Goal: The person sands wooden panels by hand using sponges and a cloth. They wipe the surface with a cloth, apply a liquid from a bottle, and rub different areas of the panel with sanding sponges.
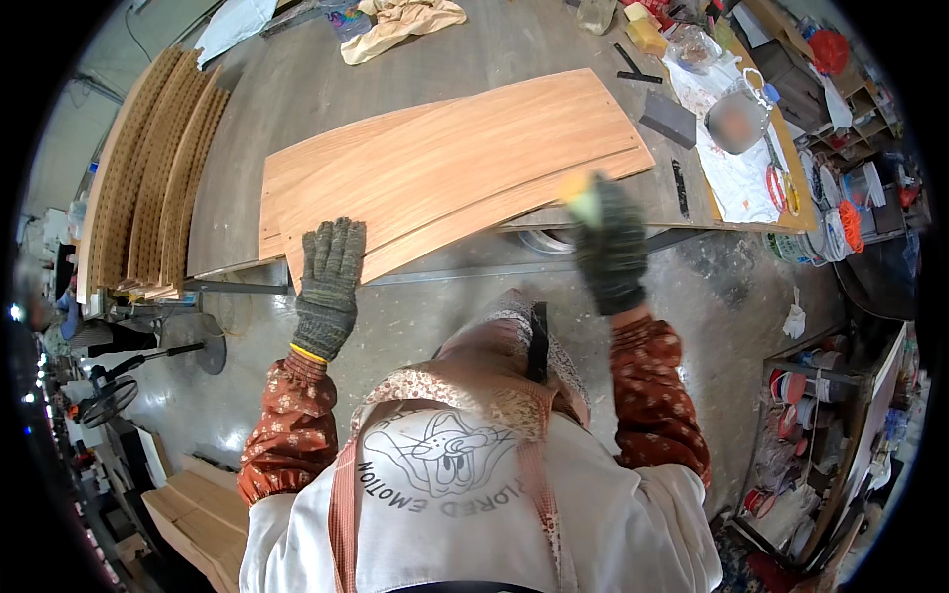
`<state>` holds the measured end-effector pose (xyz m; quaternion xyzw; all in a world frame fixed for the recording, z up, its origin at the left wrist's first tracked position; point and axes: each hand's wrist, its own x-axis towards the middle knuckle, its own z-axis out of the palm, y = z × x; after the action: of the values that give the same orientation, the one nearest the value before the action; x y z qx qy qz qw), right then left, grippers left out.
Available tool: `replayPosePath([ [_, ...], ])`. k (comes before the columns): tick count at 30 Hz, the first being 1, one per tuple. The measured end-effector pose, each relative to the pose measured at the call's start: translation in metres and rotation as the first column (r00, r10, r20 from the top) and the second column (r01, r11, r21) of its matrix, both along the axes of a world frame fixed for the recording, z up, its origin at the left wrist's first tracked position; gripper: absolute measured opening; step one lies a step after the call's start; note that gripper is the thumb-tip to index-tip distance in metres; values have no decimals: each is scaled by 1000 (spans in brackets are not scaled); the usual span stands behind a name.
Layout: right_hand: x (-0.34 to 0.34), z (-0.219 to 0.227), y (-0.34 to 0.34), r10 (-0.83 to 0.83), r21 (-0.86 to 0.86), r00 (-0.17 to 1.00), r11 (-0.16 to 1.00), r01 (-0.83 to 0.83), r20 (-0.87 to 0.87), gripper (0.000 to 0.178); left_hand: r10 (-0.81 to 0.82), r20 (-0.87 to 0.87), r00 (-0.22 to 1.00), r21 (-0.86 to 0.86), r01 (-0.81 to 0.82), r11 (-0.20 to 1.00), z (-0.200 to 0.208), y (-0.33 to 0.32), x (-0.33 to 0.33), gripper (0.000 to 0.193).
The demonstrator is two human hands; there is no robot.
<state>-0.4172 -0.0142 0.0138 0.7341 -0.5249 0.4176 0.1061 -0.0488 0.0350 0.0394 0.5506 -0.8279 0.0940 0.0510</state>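
My left hand (329, 282), in a dark grey knit glove, lies flat with fingers together on the near left end of a light-brown wood-grain board (455, 163). This board has a long groove near its front edge and lies at a slant over a second similar board (301, 161), which shows along the far left side. My right hand (611, 252), gloved alike, is closed round a yellow and pale-green pad (583, 201) by the board's near right edge. Motion blurs that hand and the pad, so contact with the board cannot be made out.
Both boards rest on a grey-brown worktable (237, 188). Upright boards with dotted faces (148, 168) stand at its left. To the right are a dark grey block (669, 120), a black T-shaped tool (636, 65), a plastic jug (736, 121) and white sheeting. A shelf of spools (811, 395) stands lower right.
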Motion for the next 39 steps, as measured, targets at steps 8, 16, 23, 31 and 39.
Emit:
replayPosePath([
  [8, 61, 25, 29, 247, -56, 966, 969, -243, 82, 58, -69, 25, 997, 22, 69, 997, 9, -9, 31, 72],
  [16, 21, 11, 29, 8, -31, 1000, 999, -9, -8, 61, -109, 61, 992, 34, 107, 994, 7, -19, 76, 75],
  [23, -13, 15, 34, -153, -24, 976, 987, 159, 157, 57, -107, 41, 993, 54, 104, 993, 15, -26, 84, 82],
  [31, -7, 13, 50, -59, 121, 964, 992, 28, 261, 54, -57, 116, 992, 102, 45, 994, 17, -33, 93, 83],
  [39, -28, -8, 54, -304, 130, 860, 953, 275, 410, 53, 107, 248, 963, 271, -175, 947, 30, -48, 74, 104],
])
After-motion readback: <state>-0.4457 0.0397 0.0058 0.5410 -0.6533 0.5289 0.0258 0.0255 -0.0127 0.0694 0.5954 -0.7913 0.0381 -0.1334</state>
